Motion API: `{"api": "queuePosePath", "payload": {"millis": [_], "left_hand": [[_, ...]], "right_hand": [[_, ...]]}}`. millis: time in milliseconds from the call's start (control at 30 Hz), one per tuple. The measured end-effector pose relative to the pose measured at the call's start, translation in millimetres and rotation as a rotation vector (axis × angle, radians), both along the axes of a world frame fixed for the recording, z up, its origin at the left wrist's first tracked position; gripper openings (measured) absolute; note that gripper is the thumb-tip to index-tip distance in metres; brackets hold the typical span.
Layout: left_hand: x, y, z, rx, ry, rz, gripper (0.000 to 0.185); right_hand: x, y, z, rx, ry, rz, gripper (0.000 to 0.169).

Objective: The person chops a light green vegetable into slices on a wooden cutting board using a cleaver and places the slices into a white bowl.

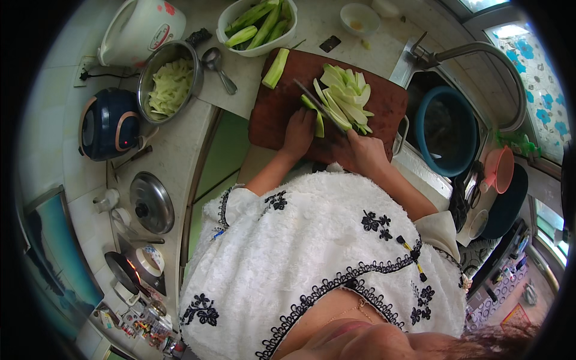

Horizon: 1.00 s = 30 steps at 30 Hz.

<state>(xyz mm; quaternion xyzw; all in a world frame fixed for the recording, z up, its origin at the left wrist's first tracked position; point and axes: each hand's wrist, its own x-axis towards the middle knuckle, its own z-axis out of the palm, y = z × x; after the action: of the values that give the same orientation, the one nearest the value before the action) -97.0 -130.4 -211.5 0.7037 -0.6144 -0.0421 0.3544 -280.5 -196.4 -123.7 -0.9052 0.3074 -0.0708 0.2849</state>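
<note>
On a reddish-brown wooden cutting board (270, 128) my left hand (300, 134) holds down a piece of peeled green gourd (319, 124). My right hand (366, 150) grips a kitchen knife (320, 104), its blade pointing up and left between the held piece and a pile of pale green slices (348, 94). A longer peeled chunk (276, 68) lies at the board's upper left. Behind the board, a white basin (219, 35) holds several whole peeled gourds. A steel bowl (196, 85) of cut pale green pieces sits to the left, beside a metal spoon (226, 81).
At right, a blue basin (420, 130) sits in the sink under a curved faucet (486, 47). A small white bowl (360, 19) and a dark phone-like slab (330, 43) lie behind the board. Rice cooker (110, 123) and steel lid (151, 202) stand left.
</note>
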Motion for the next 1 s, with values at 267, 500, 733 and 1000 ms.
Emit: {"api": "queuePosePath", "payload": {"millis": [267,500,733,1000], "left_hand": [[2,3,-5,0.072,0.041,-0.004,0.017],[2,6,-10,-0.005,0.042,0.017,0.014],[3,4,-2,0.004,0.052,-0.015,0.014],[3,6,-10,0.022,0.065,-0.010,0.014]], "right_hand": [[27,-5,-15,-0.117,0.074,0.076,0.021],[10,-5,7,0.033,0.064,0.074,0.031],[20,-15,-3,-0.033,-0.033,0.035,0.024],[30,-8,-6,-0.052,0.023,0.120,0.019]]}}
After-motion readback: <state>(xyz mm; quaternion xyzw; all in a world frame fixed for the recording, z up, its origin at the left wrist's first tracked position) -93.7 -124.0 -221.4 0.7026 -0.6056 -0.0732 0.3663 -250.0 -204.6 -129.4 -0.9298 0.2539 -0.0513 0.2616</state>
